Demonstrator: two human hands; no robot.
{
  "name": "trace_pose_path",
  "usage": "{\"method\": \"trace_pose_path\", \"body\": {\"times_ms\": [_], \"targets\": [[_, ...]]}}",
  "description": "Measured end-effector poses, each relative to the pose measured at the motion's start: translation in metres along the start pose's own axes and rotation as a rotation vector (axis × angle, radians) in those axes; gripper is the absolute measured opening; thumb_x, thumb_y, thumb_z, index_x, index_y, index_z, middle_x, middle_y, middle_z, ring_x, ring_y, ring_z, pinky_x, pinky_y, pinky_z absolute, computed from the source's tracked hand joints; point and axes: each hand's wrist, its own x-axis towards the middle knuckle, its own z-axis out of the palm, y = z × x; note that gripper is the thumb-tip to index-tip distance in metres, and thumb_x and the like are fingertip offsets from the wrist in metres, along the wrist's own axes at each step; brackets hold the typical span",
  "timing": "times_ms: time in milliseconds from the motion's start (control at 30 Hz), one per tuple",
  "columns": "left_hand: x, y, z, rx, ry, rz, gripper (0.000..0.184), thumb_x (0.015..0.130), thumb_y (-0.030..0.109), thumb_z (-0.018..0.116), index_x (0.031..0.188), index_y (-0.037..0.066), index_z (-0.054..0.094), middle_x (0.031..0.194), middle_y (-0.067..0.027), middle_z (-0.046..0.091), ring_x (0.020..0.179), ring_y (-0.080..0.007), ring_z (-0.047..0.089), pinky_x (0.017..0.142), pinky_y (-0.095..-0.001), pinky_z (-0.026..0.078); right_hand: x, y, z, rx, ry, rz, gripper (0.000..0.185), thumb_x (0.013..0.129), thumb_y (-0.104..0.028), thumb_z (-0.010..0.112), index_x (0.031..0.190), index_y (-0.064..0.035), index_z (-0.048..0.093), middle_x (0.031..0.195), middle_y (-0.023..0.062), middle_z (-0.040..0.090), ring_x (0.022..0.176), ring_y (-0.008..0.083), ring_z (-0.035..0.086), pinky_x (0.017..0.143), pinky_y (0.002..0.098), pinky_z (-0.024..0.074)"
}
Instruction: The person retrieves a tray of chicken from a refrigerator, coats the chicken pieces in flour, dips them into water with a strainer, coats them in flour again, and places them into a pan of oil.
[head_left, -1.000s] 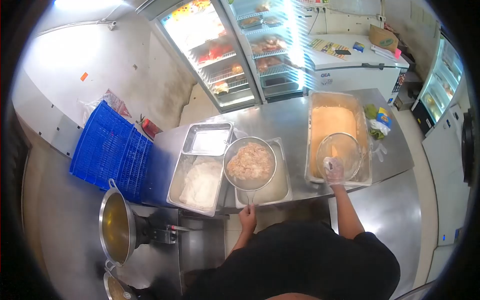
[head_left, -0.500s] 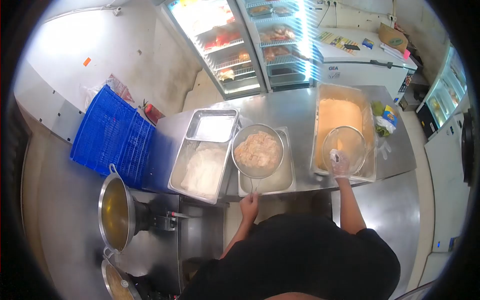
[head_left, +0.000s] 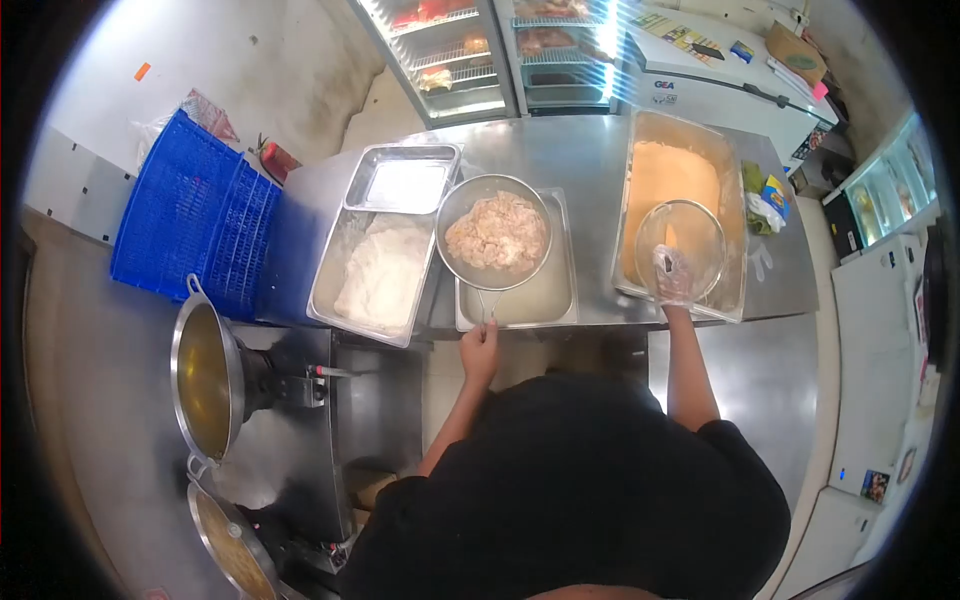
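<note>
My left hand [head_left: 479, 350] is closed around the handle of a round wire strainer [head_left: 443, 262]. Pale, wet-looking pieces of raw meat [head_left: 497, 232] fill the strainer, which hangs over a metal pan of cloudy liquid [head_left: 545, 301]. At the right, my right hand [head_left: 674, 280], in a clear plastic glove, overlaps the lower part of a round, see-through sieve or bowl [head_left: 700, 238]. Its fingers look curled, and what they hold is hard to make out. Under it lies a long tray [head_left: 731, 280] with orange-tan powder [head_left: 677, 180].
Left of the strainer stands a pan with white flour [head_left: 378, 275], a shallow metal tray [head_left: 402, 180] at its far end. Blue plastic crates [head_left: 190, 215] stand farther left. Two wide pans [head_left: 208, 385] [head_left: 235, 540] with yellowish liquid are at lower left. Packets [head_left: 768, 200] lie by the powder tray.
The camera view has tilted, so the whole scene sits higher and slightly left. Both hands keep nearly the same places over the pans, with the strainer still in my left hand.
</note>
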Motion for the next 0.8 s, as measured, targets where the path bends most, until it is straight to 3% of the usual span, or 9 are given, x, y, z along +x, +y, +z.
{"method": "trace_pose_path", "body": {"times_ms": [33,133,433,533,633,733,800], "targets": [[-0.001,-0.001,-0.001,-0.006,-0.006,-0.017,0.051,0.096,0.034,0.061,0.067,-0.007,0.054,0.053,-0.0177,0.045,0.051,-0.0185,0.039,0.051,-0.0409,0.036,0.000,0.003,0.003,0.060,-0.005,0.022,0.023,0.084,-0.013,0.068,0.106,-0.0075,0.069,0.094,0.0128,0.068,0.087,0.0266,0.067,0.080,0.0361,0.0518],[0.000,0.014,-0.008,0.065,0.016,0.068,0.050,0.098,0.032,0.060,0.063,-0.001,0.051,0.053,-0.0012,0.043,0.053,-0.0088,0.038,0.048,-0.0344,0.031,-0.002,0.001,0.000,-0.021,0.003,-0.022,0.022,0.084,-0.012,0.067,0.105,-0.0073,0.069,0.093,0.0121,0.069,0.086,0.0254,0.067,0.078,0.0350,0.0525],[-0.001,0.012,-0.006,-0.047,-0.047,-0.018,0.048,0.098,0.034,0.058,0.067,-0.003,0.055,0.054,-0.0024,0.045,0.052,-0.0116,0.040,0.050,-0.0353,0.034,0.001,0.006,0.002,-0.028,0.019,-0.087,0.022,0.082,-0.008,0.068,0.105,-0.0054,0.068,0.093,0.0115,0.069,0.084,0.0249,0.067,0.079,0.0349,0.0525],[0.006,0.017,-0.009,0.016,-0.051,-0.037,0.043,0.096,0.032,0.060,0.077,-0.007,0.060,0.057,-0.0147,0.049,0.055,-0.0156,0.043,0.054,-0.0386,0.038,-0.001,0.013,0.007,0.091,0.001,0.000,0.024,0.082,-0.010,0.068,0.106,-0.0063,0.069,0.095,0.0113,0.070,0.086,0.0250,0.068,0.079,0.0355,0.0528],[0.007,0.013,-0.008,-0.043,-0.052,-0.029,0.046,0.098,0.032,0.058,0.066,-0.001,0.056,0.056,-0.0020,0.051,0.051,-0.0113,0.045,0.049,-0.0338,0.035,-0.002,0.022,0.006,-0.204,0.002,-0.101,0.024,0.083,-0.012,0.069,0.106,-0.0068,0.068,0.098,0.0115,0.070,0.089,0.0252,0.068,0.080,0.0365,0.0529],[0.003,0.025,-0.014,-0.148,-0.061,-0.131,0.038,0.097,0.031,0.059,0.068,0.007,0.055,0.056,0.0036,0.046,0.050,-0.0069,0.041,0.045,-0.0286,0.031,-0.002,0.014,0.004,-0.084,0.004,-0.012,0.024,0.082,-0.017,0.069,0.104,-0.0058,0.068,0.096,0.0136,0.070,0.090,0.0287,0.067,0.084,0.0397,0.0518],[-0.004,0.042,-0.029,-0.399,-0.124,-0.324,0.033,0.098,0.029,0.058,0.071,0.011,0.054,0.057,0.0068,0.041,0.048,-0.0042,0.037,0.043,-0.0249,0.028,-0.002,0.019,0.004,-0.084,0.018,-0.084,0.025,0.082,-0.017,0.069,0.104,-0.0054,0.068,0.097,0.0137,0.070,0.090,0.0291,0.067,0.083,0.0398,0.0516]]}}
